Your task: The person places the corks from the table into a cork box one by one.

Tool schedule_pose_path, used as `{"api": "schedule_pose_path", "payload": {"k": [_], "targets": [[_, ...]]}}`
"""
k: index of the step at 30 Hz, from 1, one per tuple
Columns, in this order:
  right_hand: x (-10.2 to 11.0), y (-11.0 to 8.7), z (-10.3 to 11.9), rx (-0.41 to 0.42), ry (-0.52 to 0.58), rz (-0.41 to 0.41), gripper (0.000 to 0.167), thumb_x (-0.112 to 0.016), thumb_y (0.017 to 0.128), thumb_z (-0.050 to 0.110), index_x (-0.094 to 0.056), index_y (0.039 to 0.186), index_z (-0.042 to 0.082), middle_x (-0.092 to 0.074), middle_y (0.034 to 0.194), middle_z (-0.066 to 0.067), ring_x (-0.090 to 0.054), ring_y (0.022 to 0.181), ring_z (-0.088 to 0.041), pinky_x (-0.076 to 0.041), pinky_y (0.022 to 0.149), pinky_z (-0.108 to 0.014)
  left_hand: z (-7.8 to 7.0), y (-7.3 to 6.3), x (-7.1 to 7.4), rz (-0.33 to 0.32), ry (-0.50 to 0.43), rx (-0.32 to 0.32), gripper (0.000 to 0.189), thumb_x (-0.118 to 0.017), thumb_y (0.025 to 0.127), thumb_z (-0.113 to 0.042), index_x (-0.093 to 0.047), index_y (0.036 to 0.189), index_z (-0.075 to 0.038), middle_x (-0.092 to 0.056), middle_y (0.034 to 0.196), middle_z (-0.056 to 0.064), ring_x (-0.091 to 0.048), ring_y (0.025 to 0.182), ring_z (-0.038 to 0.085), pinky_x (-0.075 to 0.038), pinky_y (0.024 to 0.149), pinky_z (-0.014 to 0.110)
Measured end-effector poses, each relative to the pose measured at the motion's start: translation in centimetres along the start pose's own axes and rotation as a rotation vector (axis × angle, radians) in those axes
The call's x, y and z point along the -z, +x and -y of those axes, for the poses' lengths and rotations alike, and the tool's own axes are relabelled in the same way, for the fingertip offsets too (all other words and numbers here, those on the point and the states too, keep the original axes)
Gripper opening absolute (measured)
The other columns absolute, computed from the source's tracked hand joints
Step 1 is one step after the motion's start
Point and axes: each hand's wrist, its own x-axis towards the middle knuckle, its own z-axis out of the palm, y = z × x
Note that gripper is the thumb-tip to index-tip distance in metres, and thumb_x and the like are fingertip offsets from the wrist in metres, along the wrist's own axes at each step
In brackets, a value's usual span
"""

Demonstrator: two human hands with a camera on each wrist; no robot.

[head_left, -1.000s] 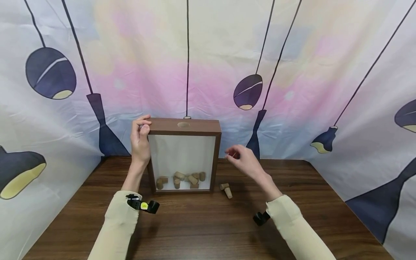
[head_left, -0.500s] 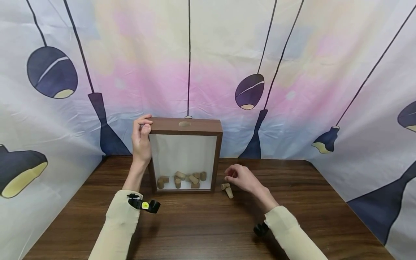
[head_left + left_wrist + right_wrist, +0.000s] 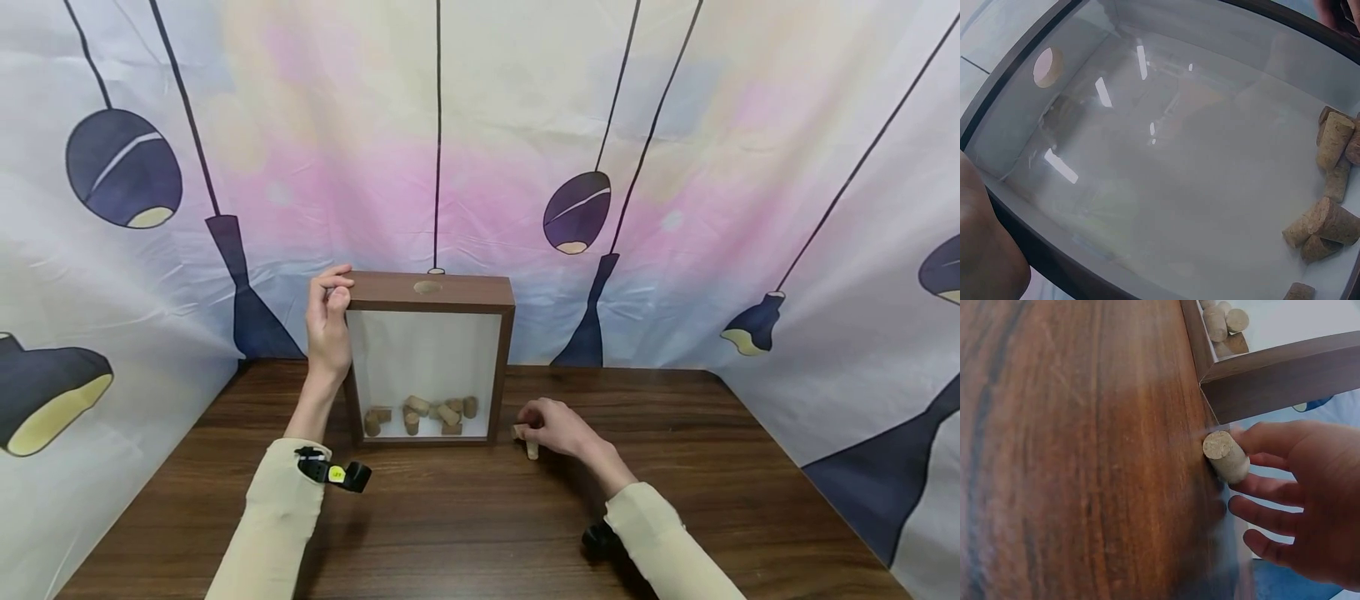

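Note:
My left hand (image 3: 327,329) grips the upper left corner of a brown wooden shadow box (image 3: 431,293), which stands upright with a clear front and a round hole (image 3: 428,287) in its top. Several corks (image 3: 1335,219) lie at the bottom inside it. My right hand (image 3: 558,429) is low over the table, right of the box, with thumb and index finger right at two loose corks. One cork (image 3: 1227,456) shows in front of the thumb in the right wrist view; the other (image 3: 517,431) is partly covered by the fingers. I cannot tell whether they pinch a cork.
The dark wood table (image 3: 450,525) carries the box near its back edge. Behind and at both sides hangs a cloth (image 3: 480,125) printed with lamps. A black wrist camera (image 3: 333,472) sits on the left sleeve, another (image 3: 600,540) on the right.
My right hand has come down from beside the box to the loose corks on the table. The left hand and the box stay where they were.

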Motion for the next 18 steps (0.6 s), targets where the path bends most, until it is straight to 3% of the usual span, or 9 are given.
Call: {"api": "schedule_pose_path", "payload": {"k": [5,10,18], "targets": [[-0.3,0.3,0.0,-0.004,-0.012,-0.007,0.012,-0.071,0.091,0.018,-0.072,0.101,0.012,-0.070,0.092,0.001,-0.064,0.087,-0.013,-0.051,0.080,-0.036,-1.3,-0.2,-0.2,0.011,-0.010,-0.008,0.031,-0.038,0.099,-0.014,-0.046,0.109,0.014,-0.046,0.140,0.029,-0.045,0.127,0.018,-0.031,0.104,0.028],[-0.3,0.5,-0.1,0.005,-0.026,-0.035,0.008,-0.073,0.089,0.018,-0.073,0.096,0.013,-0.069,0.088,0.003,-0.062,0.083,-0.010,-0.051,0.076,-0.033,-3.2,-0.5,-0.6,0.021,-0.006,-0.015,0.030,-0.037,0.099,-0.013,-0.047,0.108,0.014,-0.043,0.138,0.033,-0.044,0.129,0.024,-0.031,0.103,0.029],[0.9,0.3,0.3,0.004,0.009,-0.112,0.008,-0.071,0.088,0.016,-0.072,0.095,0.013,-0.066,0.090,0.002,-0.059,0.077,-0.008,-0.050,0.071,-0.029,-3.5,-0.6,-0.6,0.026,0.007,-0.012,0.032,-0.037,0.099,-0.014,-0.045,0.108,0.016,-0.043,0.138,0.034,-0.045,0.126,0.022,-0.031,0.102,0.028]]}}
